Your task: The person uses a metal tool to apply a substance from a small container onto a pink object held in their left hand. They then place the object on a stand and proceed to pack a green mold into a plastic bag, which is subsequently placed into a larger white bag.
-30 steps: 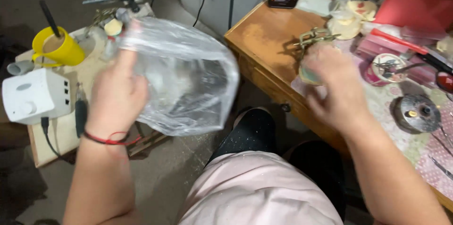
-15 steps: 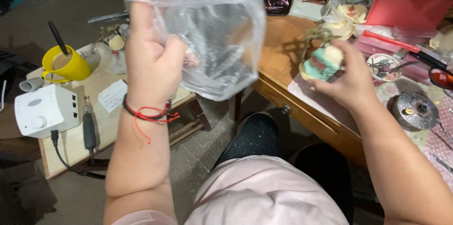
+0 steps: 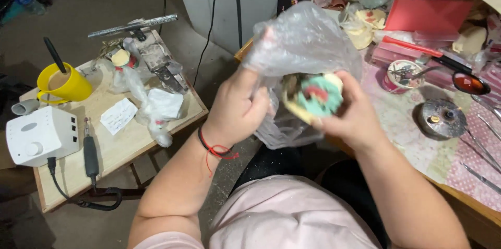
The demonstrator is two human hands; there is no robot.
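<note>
My left hand grips a clear plastic bag at its mouth, in front of my chest. My right hand holds a small round cream-coloured piece with teal and red painted parts, pressed against the bag's opening. The bag bulges upward above both hands; what is inside it is hard to make out. A red thread bracelet circles my left wrist.
At left a low wooden stand carries a yellow mug, a white machine with a corded handpiece, a paper note and wrapped pieces. The worktable at right holds a red folder, a pink box, a small cup, a round metal dish and metal tools.
My left hand has brought the bag down and to the right from high up. My right hand lifted the painted piece off the table and carried it to the bag's mouth.
</note>
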